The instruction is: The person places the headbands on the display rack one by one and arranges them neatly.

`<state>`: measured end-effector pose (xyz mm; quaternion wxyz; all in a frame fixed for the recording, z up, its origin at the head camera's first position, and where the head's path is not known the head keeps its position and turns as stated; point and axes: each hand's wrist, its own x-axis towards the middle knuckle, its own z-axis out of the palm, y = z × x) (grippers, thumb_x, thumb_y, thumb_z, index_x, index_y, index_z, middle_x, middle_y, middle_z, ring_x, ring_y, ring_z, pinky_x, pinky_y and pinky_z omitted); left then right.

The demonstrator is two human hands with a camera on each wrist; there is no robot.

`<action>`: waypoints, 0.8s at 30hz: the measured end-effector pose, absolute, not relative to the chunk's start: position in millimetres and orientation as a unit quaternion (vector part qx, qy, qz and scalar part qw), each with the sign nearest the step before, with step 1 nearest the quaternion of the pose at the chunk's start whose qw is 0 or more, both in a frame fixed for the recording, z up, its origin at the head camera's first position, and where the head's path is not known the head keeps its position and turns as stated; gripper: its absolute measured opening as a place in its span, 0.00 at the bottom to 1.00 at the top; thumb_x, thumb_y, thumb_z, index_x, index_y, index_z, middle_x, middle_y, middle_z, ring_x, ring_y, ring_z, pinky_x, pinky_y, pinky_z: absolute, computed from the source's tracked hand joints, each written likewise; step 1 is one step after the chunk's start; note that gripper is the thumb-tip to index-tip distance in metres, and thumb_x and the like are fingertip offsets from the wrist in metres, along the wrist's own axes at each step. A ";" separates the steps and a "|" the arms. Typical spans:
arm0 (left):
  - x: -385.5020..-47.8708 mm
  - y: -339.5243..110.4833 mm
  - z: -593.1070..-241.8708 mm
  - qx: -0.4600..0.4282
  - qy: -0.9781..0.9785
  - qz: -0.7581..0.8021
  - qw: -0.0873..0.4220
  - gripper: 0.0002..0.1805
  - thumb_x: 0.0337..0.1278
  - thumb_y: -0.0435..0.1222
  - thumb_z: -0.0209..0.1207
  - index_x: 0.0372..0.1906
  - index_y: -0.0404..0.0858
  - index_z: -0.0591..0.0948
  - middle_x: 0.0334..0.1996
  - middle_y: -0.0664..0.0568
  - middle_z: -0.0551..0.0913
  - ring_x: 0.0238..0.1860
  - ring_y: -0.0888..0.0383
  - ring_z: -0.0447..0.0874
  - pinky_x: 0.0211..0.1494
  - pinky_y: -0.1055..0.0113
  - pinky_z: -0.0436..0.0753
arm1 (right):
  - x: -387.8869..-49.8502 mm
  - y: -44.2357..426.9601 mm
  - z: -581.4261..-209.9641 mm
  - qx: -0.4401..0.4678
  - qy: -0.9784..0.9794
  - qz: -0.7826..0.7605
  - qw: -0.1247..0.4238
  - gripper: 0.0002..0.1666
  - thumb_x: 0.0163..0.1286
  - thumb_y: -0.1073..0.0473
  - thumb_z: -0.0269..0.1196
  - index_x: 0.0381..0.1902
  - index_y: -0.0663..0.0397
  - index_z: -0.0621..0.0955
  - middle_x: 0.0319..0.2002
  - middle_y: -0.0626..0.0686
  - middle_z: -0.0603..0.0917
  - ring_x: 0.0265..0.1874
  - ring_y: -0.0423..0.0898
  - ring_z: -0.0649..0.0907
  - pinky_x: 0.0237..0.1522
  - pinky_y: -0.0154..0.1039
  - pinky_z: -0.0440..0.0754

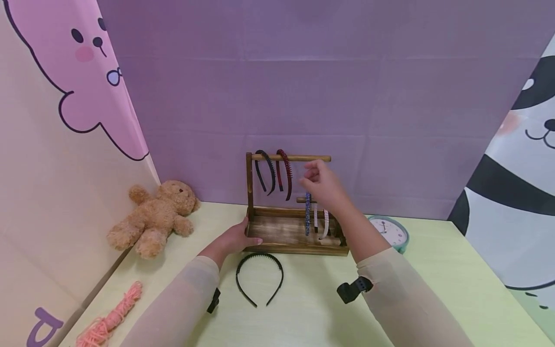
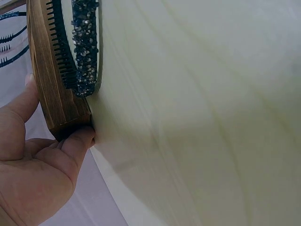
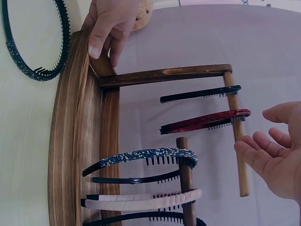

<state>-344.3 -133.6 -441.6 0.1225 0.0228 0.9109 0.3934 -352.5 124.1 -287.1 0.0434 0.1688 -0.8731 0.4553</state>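
A wooden rack (image 1: 299, 250) with a tray base and two bars stands on the table. My left hand (image 1: 234, 238) grips the tray's left end, thumb over the front rim. Beside the upper bar, my right hand (image 3: 277, 150) is empty, fingers loosely bent and apart from the headbands. A black headband (image 3: 202, 94) and a dark red headband (image 3: 202, 122) hang from that bar. On the lower bar hang a blue glittery headband (image 3: 136, 156), a pale pink one (image 3: 136, 203) and dark ones. In front of the rack lies a black toothed headband (image 1: 260, 254) with sparkly stones.
A brown teddy bear (image 1: 158, 214) sits at the table's back left, and a bundle of pink yarn (image 1: 114, 315) lies at the front left. A teal-rimmed clock (image 1: 393, 232) lies right of the rack, partly behind my right forearm. A purple cloth (image 1: 312, 96) hangs behind.
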 end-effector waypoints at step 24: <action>-345.7 -134.3 -442.7 0.032 0.914 0.386 0.124 0.54 0.61 0.51 0.63 0.79 0.39 0.42 0.78 0.42 0.50 0.77 0.43 0.49 0.76 0.47 0.57 | -286.0 113.2 -363.8 0.236 -0.858 0.457 -0.015 0.16 0.72 0.54 0.61 0.56 0.48 0.74 0.47 0.50 0.81 0.48 0.45 0.80 0.51 0.44 0.80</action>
